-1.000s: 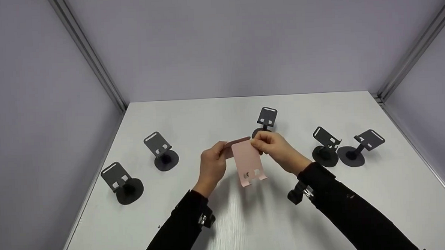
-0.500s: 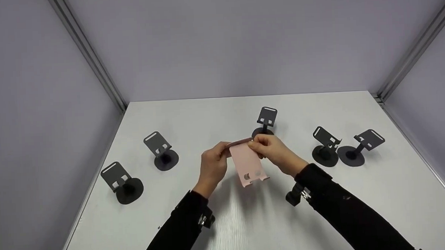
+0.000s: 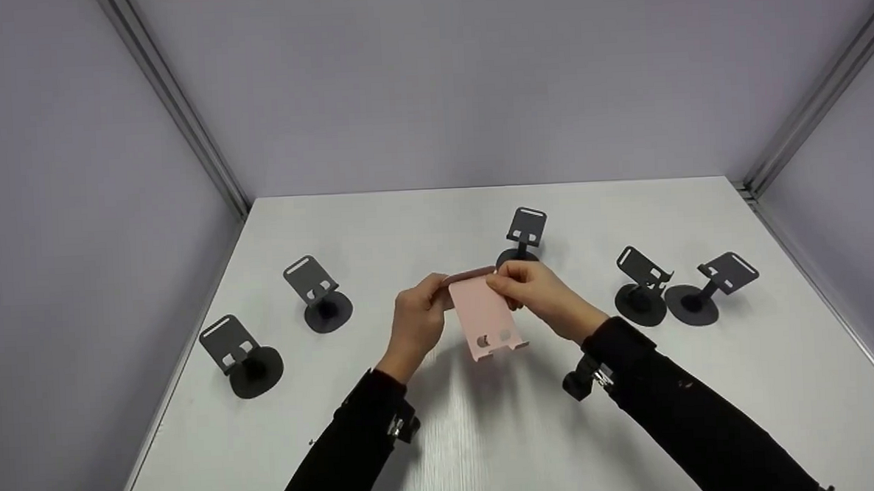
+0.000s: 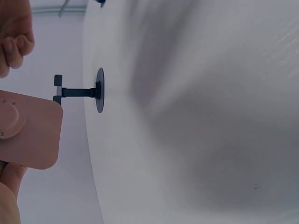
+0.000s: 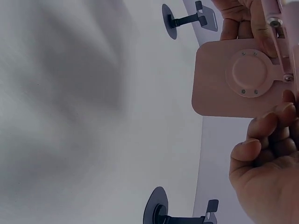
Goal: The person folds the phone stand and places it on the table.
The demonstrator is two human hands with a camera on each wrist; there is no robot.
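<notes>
Above the middle of the white table, both hands hold a pink folding phone stand [image 3: 482, 313]. Its slotted phone plate slopes down toward me, two small lips at the lower end. The left hand [image 3: 416, 319] grips the stand's base plate by its left side. At the top right corner of the phone plate, the right hand [image 3: 546, 296] pinches the edge between thumb and fingers. The right wrist view shows the rounded base plate [image 5: 210, 79] with a screwed disc and a hinged arm [image 5: 276, 46]. In the left wrist view the base plate [image 4: 39, 133] is partly cut off.
Several dark grey phone stands stand around: two at the left [image 3: 252, 371] [image 3: 327, 311], one behind the hands [image 3: 527, 227], and two close together at the right [image 3: 640, 305] [image 3: 693, 306]. Pale panels [image 3: 430, 83] wall in the table [image 3: 218, 462] at the back and sides.
The right hand has shifted slightly left along the pink stand's top edge. The phone plate has moved a little left, tilting slightly. The left hand stays almost where it was.
</notes>
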